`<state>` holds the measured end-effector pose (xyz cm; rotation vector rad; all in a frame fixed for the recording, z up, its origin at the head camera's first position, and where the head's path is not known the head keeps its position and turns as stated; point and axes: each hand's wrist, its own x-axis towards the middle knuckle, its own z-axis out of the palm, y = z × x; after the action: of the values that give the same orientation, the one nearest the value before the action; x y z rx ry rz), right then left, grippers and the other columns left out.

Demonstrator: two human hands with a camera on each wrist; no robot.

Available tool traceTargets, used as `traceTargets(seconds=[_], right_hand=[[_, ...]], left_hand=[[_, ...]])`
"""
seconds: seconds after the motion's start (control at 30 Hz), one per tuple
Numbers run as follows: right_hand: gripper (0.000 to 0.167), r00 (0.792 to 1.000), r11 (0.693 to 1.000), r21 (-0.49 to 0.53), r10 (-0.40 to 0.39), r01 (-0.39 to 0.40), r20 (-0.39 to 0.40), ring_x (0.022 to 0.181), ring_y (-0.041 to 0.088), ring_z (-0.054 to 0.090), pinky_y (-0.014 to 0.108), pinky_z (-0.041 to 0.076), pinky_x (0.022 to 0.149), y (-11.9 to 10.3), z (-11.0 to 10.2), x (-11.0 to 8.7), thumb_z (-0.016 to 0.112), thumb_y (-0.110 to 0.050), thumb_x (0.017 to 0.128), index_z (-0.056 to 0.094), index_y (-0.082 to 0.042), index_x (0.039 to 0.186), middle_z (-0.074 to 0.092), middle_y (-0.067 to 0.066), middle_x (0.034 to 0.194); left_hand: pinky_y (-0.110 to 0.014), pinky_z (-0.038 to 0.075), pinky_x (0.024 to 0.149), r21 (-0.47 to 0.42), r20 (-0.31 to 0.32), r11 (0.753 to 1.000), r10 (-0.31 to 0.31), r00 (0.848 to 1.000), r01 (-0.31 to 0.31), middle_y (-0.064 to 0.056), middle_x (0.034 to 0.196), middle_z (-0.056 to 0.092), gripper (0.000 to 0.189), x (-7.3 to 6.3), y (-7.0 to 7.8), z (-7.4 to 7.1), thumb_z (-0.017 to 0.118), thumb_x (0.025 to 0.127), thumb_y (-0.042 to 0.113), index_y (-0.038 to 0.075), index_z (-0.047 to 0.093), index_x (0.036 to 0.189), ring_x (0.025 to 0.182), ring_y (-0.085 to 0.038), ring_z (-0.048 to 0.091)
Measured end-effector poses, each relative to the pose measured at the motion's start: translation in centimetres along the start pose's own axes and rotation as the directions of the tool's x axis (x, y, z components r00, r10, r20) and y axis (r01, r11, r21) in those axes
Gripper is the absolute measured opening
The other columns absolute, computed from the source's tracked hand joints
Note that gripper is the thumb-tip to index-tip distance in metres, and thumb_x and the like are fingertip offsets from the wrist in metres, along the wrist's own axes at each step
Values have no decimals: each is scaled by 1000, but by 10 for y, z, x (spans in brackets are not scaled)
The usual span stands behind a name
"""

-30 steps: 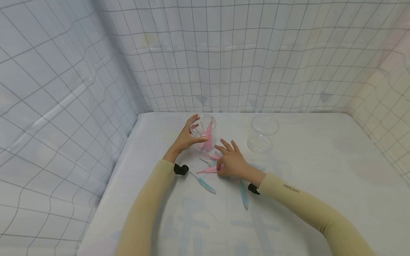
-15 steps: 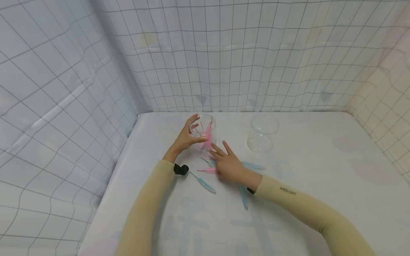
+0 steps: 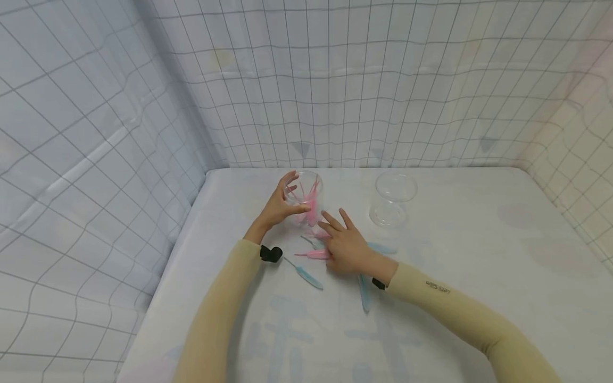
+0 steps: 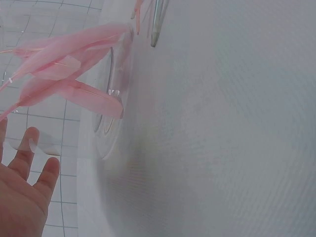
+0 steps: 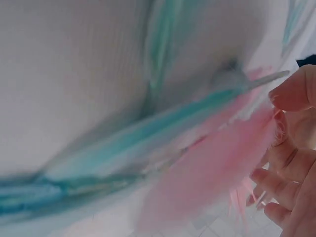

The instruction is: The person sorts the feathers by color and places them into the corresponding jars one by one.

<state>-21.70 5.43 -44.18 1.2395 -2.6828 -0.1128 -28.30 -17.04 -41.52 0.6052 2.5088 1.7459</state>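
Note:
My left hand [image 3: 278, 205] is curved round a clear cylindrical container [image 3: 320, 199], its thumb on the near side. Several pink feathers [image 3: 312, 205] stand inside with their quills up; the left wrist view shows these pink feathers [image 4: 69, 69] through the clear wall. Over the loose feathers on the table is my right hand [image 3: 348, 247], its outer fingers spread. In the right wrist view the thumb and index finger pinch the edge of a pink feather [image 5: 212, 168]. A blue feather [image 5: 163, 121] lies beside it. In the head view, the right hand hides part of this pile.
A second clear container [image 3: 395, 205] stands on the white-covered table [image 3: 479, 239] to the right. Loose blue feathers lie in front: one blue feather [image 3: 308, 277] near the left wrist, another blue feather [image 3: 365, 295] near the right wrist. Gridded white curtains [image 3: 364, 96] hang around.
My right hand went a little left over the pile, then slightly back right. A blue feather to its right shows more than a second ago. The left hand and its container stay put.

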Motion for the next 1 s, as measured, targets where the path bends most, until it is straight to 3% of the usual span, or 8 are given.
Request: traceTargets(seconds=[0.2, 0.3, 0.4, 0.5, 0.6, 0.87, 0.93, 1.0], right_hand=[[15, 990, 983, 179, 60, -36, -129, 141, 30, 16, 57, 5, 109, 20, -12, -2, 65, -31, 76, 59, -24, 65, 49, 8, 138], [13, 972, 945, 324, 119, -47, -203, 139, 32, 21, 60, 12, 107, 31, -22, -1, 67, -27, 76, 60, -24, 66, 51, 9, 134], [12, 941, 884, 464, 194, -46, -277, 136, 34, 27, 63, 18, 103, 42, -33, 3, 68, -23, 77, 61, -22, 67, 54, 12, 130], [12, 899, 809, 587, 282, -35, -336, 134, 36, 31, 64, 21, 101, 53, -40, 10, 69, -17, 80, 63, -17, 69, 56, 14, 128], [12, 849, 713, 701, 382, -20, -364, 132, 36, 32, 60, 22, 102, 61, -47, 19, 70, -12, 82, 63, -11, 72, 56, 15, 127], [12, 700, 401, 916, 655, -4, -284, 127, 21, 41, 47, 22, 106, 66, -61, 52, 66, -14, 89, 61, -4, 82, 58, 9, 126], [13, 664, 352, 936, 696, 17, -274, 124, 19, 44, 46, 23, 106, 64, -63, 60, 65, -15, 89, 61, -3, 85, 58, 7, 125], [13, 631, 333, 942, 722, 43, -284, 122, 18, 45, 43, 25, 105, 63, -64, 68, 65, -14, 89, 62, -2, 87, 59, 7, 123]], left_hand=[[-53, 31, 102, 7, -8, 1000, 4, 1000, -4, -7, 153, 23, 101, 7, -19, -2, 81, 76, 14, 13, 14, 152, 134, -34, 29], [-51, 31, 103, 14, -18, 1000, 0, 1000, 0, -1, 153, 23, 103, 12, -32, -2, 83, 75, 19, 20, 14, 152, 135, -27, 28], [-50, 31, 103, 9, -28, 1000, 0, 1000, 0, 2, 152, 24, 102, 12, -35, -2, 83, 74, 20, 25, 16, 151, 135, -23, 28], [-49, 31, 104, 5, -34, 1000, 2, 999, -2, 4, 151, 25, 100, 11, -34, -2, 83, 75, 20, 29, 18, 150, 135, -23, 30], [-50, 31, 104, -4, -26, 1000, 2, 1000, -2, -1, 152, 24, 100, 8, -24, -3, 82, 76, 17, 25, 18, 151, 134, -29, 30], [-47, 34, 102, -28, -37, 1000, -3, 999, 2, 1, 150, 26, 101, 11, -34, 0, 83, 74, 16, 22, 18, 151, 133, -26, 31], [-47, 34, 101, -32, -36, 999, -6, 999, 5, 2, 151, 26, 101, 11, -34, 1, 83, 75, 16, 22, 18, 151, 133, -26, 31], [-48, 34, 101, -33, -35, 999, -6, 999, 5, 1, 151, 26, 101, 11, -34, 2, 83, 75, 16, 23, 18, 151, 133, -27, 31]])
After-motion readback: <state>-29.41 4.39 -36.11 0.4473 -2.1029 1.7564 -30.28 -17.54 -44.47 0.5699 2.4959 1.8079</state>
